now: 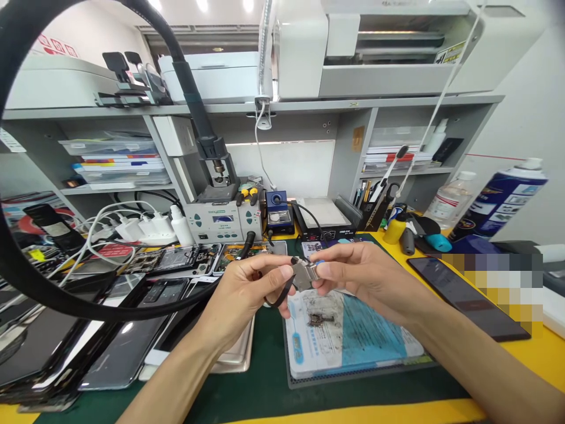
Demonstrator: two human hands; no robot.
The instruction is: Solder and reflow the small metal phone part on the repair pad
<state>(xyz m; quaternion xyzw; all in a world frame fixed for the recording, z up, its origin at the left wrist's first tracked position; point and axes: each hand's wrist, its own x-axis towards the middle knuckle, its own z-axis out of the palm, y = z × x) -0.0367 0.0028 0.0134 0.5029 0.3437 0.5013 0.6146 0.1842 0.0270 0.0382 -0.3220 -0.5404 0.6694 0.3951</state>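
Handling the small part (304, 277) well calls, it is judged, for light pressure shared by both sides: the metal should be steadied by its edges, and its broad face should be left clear of the thumbs so that it can be seen. The dark strip (286, 292) that curves down beside the left fingers should be given slack, since it could be harmed by a sharp fold or a tug. Any turning is best done in small, even movements, low over the booklet (353, 356), so that a slipped piece would be caught there; the scrap (321, 320) lying on the cover should not be brushed off. The part is held in the air between the two hands, over the upper portion of the booklet, which is laid on the green mat (269, 388) of the desk (432, 413). Its left end is clamped between thumb and fingers in the left grip (247, 291), with the strip looped below the thumb. Its right end is pinched in the right grip (366, 271), where a blue bit (319, 263) is seen at the fingertips; whether that bit is joined to the part cannot be told.
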